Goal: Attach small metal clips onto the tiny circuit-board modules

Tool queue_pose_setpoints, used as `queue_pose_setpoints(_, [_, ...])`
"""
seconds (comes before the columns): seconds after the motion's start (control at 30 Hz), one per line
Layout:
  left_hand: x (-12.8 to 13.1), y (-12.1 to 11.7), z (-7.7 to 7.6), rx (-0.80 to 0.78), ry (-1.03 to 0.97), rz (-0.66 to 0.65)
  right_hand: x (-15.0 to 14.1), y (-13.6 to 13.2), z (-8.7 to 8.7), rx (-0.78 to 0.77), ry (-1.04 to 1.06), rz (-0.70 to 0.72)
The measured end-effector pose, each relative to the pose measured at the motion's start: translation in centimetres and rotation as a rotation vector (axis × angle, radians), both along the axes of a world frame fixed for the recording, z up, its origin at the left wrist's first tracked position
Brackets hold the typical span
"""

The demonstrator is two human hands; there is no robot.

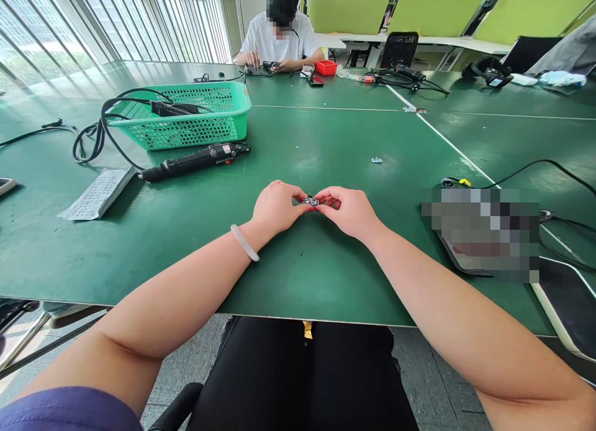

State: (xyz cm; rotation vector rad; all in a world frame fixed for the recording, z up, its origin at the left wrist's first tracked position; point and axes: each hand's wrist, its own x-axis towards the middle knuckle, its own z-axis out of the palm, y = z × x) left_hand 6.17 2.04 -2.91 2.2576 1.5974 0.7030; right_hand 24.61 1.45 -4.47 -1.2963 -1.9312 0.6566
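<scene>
Nearly closed, the left hand (278,206) at nine o'clock and right hand (349,211) at three pinch a small black-and-silver part (310,201); a soft, even grip should steady it.

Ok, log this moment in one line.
left hand: pinching small part | right hand: pinching same part | table: green basket, black tool

"What's glowing?"
"Barred windows (112,21) are brightening the left side."
"Beyond the green table (307,130)?"
"Lime partitions (349,13) are rising above white desks (465,44); grey floor (426,387), possibly carpeted, is showing below."
</scene>
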Motion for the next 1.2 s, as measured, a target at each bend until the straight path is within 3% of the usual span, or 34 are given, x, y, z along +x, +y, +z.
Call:
queue_pose_setpoints(0.17, [-0.1, 0.1, -0.1, -0.028, -0.021, -0.002, -0.1, -0.1, 0.2, -0.03, -0.004, -0.01])
queue_pose_setpoints(0.3, [-0.1, -0.1, 0.1, -0.143, -0.149, -0.013, -0.1, -0.1, 0.3, -0.039, 0.022, -0.028])
queue_pose_setpoints(0.4, [0.3, -0.4, 0.2, -0.324, -0.398, -0.017, -0.3, -0.2, 0.2, -0.024, 0.045, -0.049])
queue_pose_setpoints(0.53, [1.3, -0.9, 0.1, -0.644, -0.896, -0.019, -0.7, -0.4, 0.2, 0.01, 0.035, -0.072])
queue_pose_setpoints(0.67, [2.0, -1.3, 0.0, -0.768, -1.138, -0.035, -1.2, -0.5, 0.0, 0.067, 0.004, -0.105])
queue_pose_setpoints(1.03, [1.4, -1.2, 0.3, -0.864, -1.148, 0.016, -2.1, -1.2, 0.2, 0.17, -0.131, -0.095])
queue_pose_setpoints(1.2, [-0.7, -0.8, 1.4, -0.867, -1.125, 0.155, -1.6, -1.2, 0.2, 0.165, -0.078, -0.099])
